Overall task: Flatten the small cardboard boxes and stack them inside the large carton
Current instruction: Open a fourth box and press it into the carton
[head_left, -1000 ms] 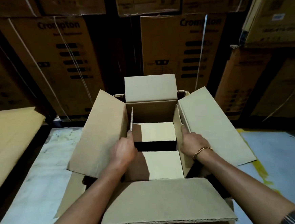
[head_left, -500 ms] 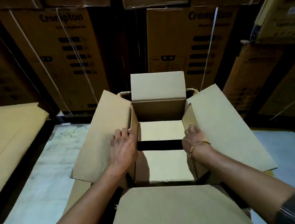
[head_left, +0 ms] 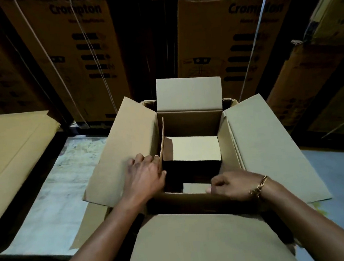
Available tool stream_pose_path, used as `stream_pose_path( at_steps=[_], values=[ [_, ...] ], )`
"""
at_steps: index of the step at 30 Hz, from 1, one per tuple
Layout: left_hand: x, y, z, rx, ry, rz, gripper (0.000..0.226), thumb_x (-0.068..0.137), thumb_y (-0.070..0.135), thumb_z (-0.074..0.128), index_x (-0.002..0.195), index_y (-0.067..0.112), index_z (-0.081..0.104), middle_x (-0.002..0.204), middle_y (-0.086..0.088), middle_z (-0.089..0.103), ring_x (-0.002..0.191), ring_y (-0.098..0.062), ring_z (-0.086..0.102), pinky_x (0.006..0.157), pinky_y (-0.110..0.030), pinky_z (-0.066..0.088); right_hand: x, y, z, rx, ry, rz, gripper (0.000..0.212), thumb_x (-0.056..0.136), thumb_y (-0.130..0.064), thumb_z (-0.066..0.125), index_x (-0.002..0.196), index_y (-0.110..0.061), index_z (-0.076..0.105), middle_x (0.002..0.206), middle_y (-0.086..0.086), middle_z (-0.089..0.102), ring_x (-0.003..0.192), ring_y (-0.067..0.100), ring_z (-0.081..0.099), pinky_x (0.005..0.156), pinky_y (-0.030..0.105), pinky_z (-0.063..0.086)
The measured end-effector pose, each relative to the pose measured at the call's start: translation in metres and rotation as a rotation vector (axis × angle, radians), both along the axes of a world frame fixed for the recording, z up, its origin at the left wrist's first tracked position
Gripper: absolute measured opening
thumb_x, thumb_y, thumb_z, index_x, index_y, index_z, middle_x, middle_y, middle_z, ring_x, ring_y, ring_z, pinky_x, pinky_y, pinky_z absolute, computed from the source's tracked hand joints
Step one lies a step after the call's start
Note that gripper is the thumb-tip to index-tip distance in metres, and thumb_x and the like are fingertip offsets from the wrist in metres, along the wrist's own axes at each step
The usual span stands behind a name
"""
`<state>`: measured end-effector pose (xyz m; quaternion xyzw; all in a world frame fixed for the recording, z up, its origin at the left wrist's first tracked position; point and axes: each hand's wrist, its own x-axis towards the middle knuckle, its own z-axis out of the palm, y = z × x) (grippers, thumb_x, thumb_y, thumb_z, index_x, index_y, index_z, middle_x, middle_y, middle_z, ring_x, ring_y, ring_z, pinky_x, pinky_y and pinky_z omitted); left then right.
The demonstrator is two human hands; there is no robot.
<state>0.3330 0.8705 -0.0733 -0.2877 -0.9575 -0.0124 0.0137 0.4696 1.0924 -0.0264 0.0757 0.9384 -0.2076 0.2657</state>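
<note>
Large carton [head_left: 271,143] stands open with one flattened box [head_left: 193,148] on its bottom, left hand [head_left: 145,173] pinching an upright sheet [head_left: 162,139] at the left wall, right hand [head_left: 229,184] curled at the near rim, grip unclear; best tip the sheet down flat, edges squared.

Open carton [head_left: 260,144] centre; flat cardboard [head_left: 14,147] left; stacked boxes [head_left: 222,44] behind.
</note>
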Motion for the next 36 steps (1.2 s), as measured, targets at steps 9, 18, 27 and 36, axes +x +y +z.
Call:
stream_pose_path(
  at_steps=[9,18,27,36],
  values=[
    [0.006,0.001,0.001,0.03,-0.014,0.015,0.045,0.098,0.038,0.046,0.139,0.022,0.056,0.125,0.002,0.068,0.119,-0.022,0.054,0.098,-0.04,0.034,0.027,-0.006,-0.013,0.228,0.152,0.16,0.03,0.095,-0.054,0.048,0.089,-0.031,0.065,0.091,-0.009,0.068,0.098,0.013,0.061,0.115,0.04,0.023],
    [0.006,0.005,0.002,-0.004,-0.02,0.012,0.057,0.1,0.05,0.045,0.149,0.022,0.045,0.133,0.002,0.065,0.124,-0.021,0.053,0.104,-0.041,0.033,-0.049,0.0,-0.002,0.541,0.098,0.14,0.032,0.094,-0.044,0.055,0.116,-0.023,0.065,0.113,0.003,0.069,0.108,0.025,0.063,0.096,0.039,0.043],
    [-0.029,0.042,0.005,0.13,-0.168,-0.036,0.089,0.098,0.042,0.056,0.162,0.016,0.0,0.132,-0.009,0.06,0.113,-0.025,0.062,0.092,-0.039,0.051,-0.155,0.015,-0.084,0.97,-0.009,0.171,0.036,0.102,-0.018,0.039,0.133,-0.014,0.058,0.131,0.005,0.064,0.121,0.024,0.06,0.094,0.038,0.038],
    [-0.046,0.049,-0.013,0.218,-0.236,-0.041,0.085,0.094,0.015,0.056,0.162,0.012,0.006,0.125,-0.008,0.065,0.102,-0.025,0.066,0.086,-0.039,0.057,-0.179,0.04,-0.073,0.84,-0.088,0.026,0.058,0.084,-0.044,0.063,0.135,-0.019,0.054,0.129,0.002,0.063,0.115,0.028,0.062,0.088,0.05,0.048]
  ],
)
